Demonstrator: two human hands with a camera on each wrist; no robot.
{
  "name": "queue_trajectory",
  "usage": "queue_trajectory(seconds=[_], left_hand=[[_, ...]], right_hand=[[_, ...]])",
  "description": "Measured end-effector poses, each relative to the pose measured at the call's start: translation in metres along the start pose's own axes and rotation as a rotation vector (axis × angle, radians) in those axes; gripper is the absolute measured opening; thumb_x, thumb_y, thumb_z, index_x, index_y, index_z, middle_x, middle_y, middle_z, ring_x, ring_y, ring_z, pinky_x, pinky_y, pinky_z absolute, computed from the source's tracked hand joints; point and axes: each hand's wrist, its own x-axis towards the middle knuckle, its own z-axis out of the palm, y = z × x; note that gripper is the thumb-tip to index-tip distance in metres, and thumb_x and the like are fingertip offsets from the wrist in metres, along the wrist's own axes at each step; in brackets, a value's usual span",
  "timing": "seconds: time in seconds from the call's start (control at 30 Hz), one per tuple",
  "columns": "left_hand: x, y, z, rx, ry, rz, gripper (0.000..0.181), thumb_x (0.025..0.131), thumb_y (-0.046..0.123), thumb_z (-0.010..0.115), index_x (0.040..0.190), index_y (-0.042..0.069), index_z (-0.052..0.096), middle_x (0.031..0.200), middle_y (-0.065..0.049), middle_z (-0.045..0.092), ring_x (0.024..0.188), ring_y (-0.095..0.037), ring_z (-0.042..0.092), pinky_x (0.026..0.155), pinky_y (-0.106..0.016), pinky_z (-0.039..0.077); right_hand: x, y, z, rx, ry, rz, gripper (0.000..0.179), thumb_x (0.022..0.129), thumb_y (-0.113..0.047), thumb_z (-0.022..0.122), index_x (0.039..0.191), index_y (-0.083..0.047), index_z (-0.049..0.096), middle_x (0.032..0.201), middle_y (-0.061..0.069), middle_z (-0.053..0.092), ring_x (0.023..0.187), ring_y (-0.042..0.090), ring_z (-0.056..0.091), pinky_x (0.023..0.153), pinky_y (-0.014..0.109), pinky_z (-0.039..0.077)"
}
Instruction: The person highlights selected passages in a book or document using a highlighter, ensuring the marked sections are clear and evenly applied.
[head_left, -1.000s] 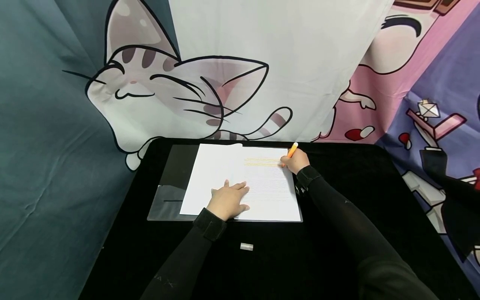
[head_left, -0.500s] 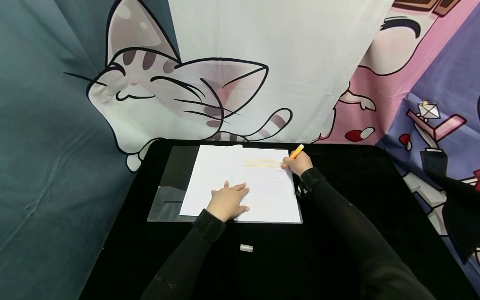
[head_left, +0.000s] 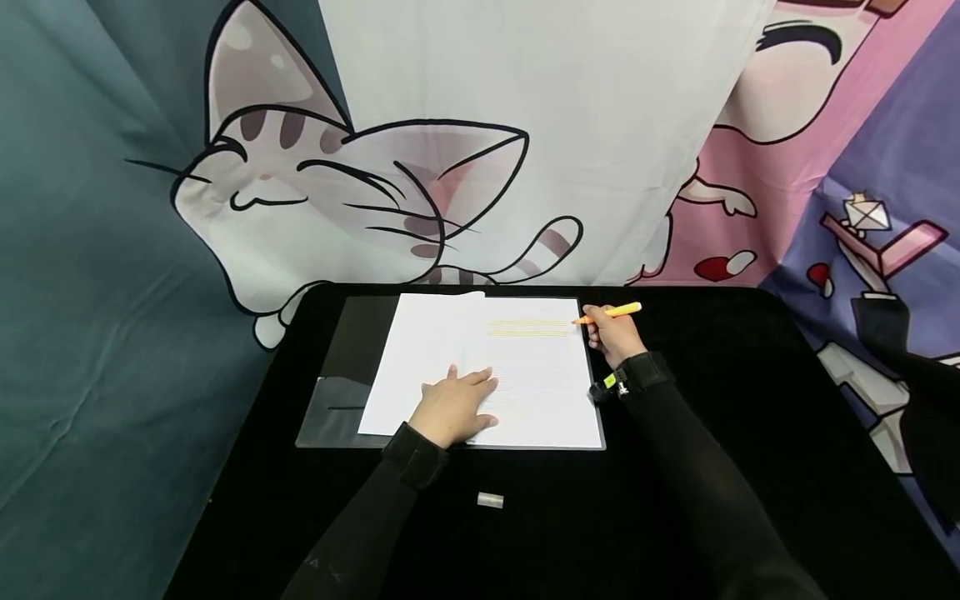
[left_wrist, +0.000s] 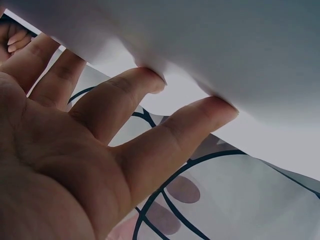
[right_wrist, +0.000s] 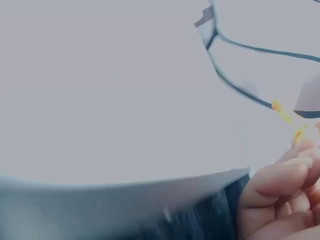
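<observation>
In the head view, white sheets (head_left: 540,392) lie open side by side on a dark table. Yellow-orange lines (head_left: 528,327) run across the upper part of the right page, above fine rows of print. My left hand (head_left: 453,407) rests with spread fingers around the middle of the sheets; its fingertips (left_wrist: 222,111) touch the paper in the left wrist view. Beside the right page's upper edge, my right hand (head_left: 617,336) pinches an orange highlighter (head_left: 624,309), tilted nearly level, its tip at the page's edge. In the right wrist view, the curled fingers partly hide the highlighter.
Under the sheets lies a clear sleeve or board (head_left: 337,404) that sticks out to the left. A small silvery-white cylinder (head_left: 491,500) lies on the black tabletop (head_left: 555,533) near the front. A cartoon-cat curtain (head_left: 450,192) hangs right behind the table.
My right hand has shifted right, off the text to the page's right edge. The highlighter has tipped from steep to nearly level. My left hand has stayed in place on the paper.
</observation>
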Motion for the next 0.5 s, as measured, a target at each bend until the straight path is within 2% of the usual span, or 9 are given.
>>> queue_trajectory(seconds=[0.13,0.27,0.4,0.5], left_hand=[[0.001,-0.005,0.002,0.008,0.006,-0.013,0.07,0.102,0.049,0.083,0.164,0.024,0.063,0.178,0.005,0.053,0.159,-0.059,0.049,0.11,-0.091,0.048],[0.001,-0.007,0.001,0.0,0.013,-0.016,0.069,0.102,0.048,0.084,0.163,0.025,0.064,0.177,0.007,0.054,0.16,-0.059,0.048,0.11,-0.092,0.047],[-0.002,-0.002,-0.004,0.016,-0.009,-0.024,0.068,0.103,0.049,0.083,0.164,0.026,0.063,0.178,0.009,0.052,0.161,-0.057,0.047,0.111,-0.09,0.048],[-0.002,0.001,-0.002,0.022,-0.014,-0.017,0.068,0.103,0.051,0.082,0.164,0.027,0.063,0.179,0.01,0.051,0.161,-0.057,0.047,0.111,-0.09,0.048]], right_hand=[[-0.016,-0.004,0.01,0.166,-0.01,-0.003,0.024,0.115,-0.022,0.067,0.094,-0.017,0.055,0.073,-0.006,0.055,0.063,0.005,0.047,0.056,0.018,0.042],[-0.035,-0.009,0.015,0.239,0.0,-0.06,0.023,0.115,-0.019,0.067,0.095,-0.018,0.057,0.078,-0.005,0.058,0.068,0.006,0.049,0.06,0.019,0.042],[-0.039,-0.003,0.011,0.313,0.004,-0.095,0.025,0.115,-0.017,0.068,0.09,-0.019,0.061,0.077,-0.006,0.06,0.066,0.006,0.05,0.061,0.019,0.043],[-0.036,0.004,0.004,0.39,0.029,-0.107,0.03,0.114,-0.015,0.069,0.085,-0.02,0.062,0.07,-0.006,0.059,0.061,0.006,0.048,0.059,0.019,0.04]])
